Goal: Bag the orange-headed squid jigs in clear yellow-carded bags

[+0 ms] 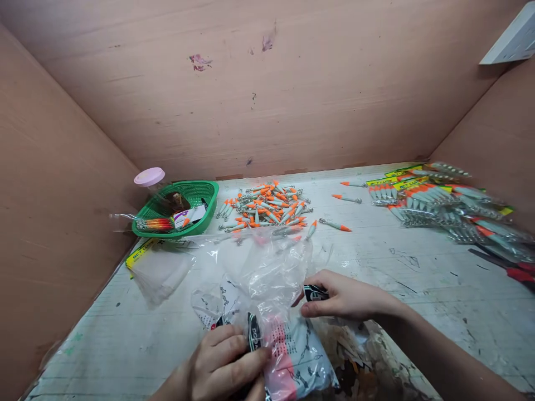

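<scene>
A clear plastic bag (276, 267) lies crumpled at the near middle, its upper part spread toward the back. By its lower end are printed packets (305, 356) in pale blue, white and pink, with black labels. My left hand (228, 359) is closed on a black-labelled packet at the left side, with some fingertips hidden. On the right, my right hand (340, 298) has thumb and fingers closed around another black-labelled piece (315, 293), close against the bag. Past the bag lies a pile of pale fishing lures (271, 206) with orange tips and metal hooks.
A green basket (213, 200) at the back left holds a packet of red-orange lures and a pink-lidded container (149, 176). Clear sleeves (161, 270) with yellow headers lie before it. Packaged lures (434, 197) are heaped right, near red-handled scissors (520, 273). Panels enclose the table.
</scene>
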`<move>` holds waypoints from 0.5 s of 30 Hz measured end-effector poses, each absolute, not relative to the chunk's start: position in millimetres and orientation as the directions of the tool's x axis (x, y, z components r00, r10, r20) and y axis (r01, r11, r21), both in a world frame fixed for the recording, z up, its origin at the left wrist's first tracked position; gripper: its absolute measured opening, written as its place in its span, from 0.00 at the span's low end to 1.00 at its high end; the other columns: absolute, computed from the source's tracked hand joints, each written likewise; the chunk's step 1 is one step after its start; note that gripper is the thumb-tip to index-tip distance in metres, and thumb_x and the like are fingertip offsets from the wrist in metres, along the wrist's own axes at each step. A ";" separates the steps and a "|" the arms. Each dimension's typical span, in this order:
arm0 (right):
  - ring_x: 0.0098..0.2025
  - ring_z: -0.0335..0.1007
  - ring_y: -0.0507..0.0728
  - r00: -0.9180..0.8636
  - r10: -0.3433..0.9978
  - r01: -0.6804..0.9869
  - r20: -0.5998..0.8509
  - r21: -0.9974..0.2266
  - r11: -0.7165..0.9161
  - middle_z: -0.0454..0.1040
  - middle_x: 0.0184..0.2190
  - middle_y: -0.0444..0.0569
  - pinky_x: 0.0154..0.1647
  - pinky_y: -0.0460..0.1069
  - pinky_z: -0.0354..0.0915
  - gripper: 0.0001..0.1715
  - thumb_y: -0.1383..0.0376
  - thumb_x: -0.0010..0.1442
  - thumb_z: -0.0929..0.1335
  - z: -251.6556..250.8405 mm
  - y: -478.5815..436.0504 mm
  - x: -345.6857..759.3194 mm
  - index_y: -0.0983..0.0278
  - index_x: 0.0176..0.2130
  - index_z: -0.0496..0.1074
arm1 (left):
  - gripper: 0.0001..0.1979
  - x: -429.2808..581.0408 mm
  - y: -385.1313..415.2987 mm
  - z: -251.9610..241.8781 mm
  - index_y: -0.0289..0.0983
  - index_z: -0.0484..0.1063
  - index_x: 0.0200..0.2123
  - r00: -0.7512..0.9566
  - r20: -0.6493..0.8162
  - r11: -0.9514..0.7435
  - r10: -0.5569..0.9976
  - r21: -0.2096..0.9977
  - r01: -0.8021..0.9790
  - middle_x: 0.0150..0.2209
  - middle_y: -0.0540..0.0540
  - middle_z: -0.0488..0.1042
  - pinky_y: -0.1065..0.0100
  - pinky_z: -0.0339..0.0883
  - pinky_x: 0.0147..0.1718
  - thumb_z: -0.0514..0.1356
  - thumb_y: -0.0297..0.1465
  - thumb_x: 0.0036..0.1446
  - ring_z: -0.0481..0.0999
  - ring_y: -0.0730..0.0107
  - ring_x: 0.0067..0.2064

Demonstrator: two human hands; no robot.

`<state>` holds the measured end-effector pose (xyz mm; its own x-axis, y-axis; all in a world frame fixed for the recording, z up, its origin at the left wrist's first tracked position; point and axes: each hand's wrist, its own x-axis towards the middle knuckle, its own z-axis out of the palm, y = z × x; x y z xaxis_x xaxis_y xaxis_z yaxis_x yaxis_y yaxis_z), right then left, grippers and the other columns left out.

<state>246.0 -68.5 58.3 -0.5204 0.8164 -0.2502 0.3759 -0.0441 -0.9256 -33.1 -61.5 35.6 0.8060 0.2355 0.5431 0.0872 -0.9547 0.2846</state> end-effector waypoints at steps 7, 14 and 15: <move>0.24 0.59 0.47 -0.499 0.825 0.352 -0.266 -0.932 -0.087 0.68 0.23 0.41 0.25 0.42 0.57 0.13 0.59 0.53 0.70 58.5 -69.8 245.8 0.67 0.31 0.73 | 0.10 -17.2 -56.5 49.8 0.38 0.68 0.26 0.669 0.724 -0.986 0.168 0.116 0.123 0.28 0.47 0.78 0.70 0.64 0.21 0.56 0.17 0.49 0.69 0.72 0.23; 0.28 0.63 0.52 -0.416 0.902 0.705 0.117 -0.585 0.401 0.72 0.27 0.45 0.28 0.46 0.53 0.09 0.60 0.53 0.70 73.9 -112.4 236.1 0.63 0.32 0.69 | 0.07 -14.2 -48.4 36.7 0.37 0.66 0.32 0.628 0.673 -0.917 0.390 0.343 0.202 0.26 0.46 0.72 0.72 0.61 0.24 0.53 0.20 0.57 0.67 0.75 0.26; 0.27 0.61 0.52 -0.417 0.888 0.733 0.193 -0.507 0.454 0.72 0.26 0.45 0.27 0.47 0.51 0.05 0.63 0.55 0.68 70.5 -117.0 232.9 0.63 0.31 0.69 | 0.06 -13.6 -48.2 35.9 0.37 0.66 0.32 0.637 0.662 -0.915 0.395 0.349 0.204 0.26 0.47 0.72 0.72 0.60 0.23 0.53 0.21 0.58 0.67 0.75 0.25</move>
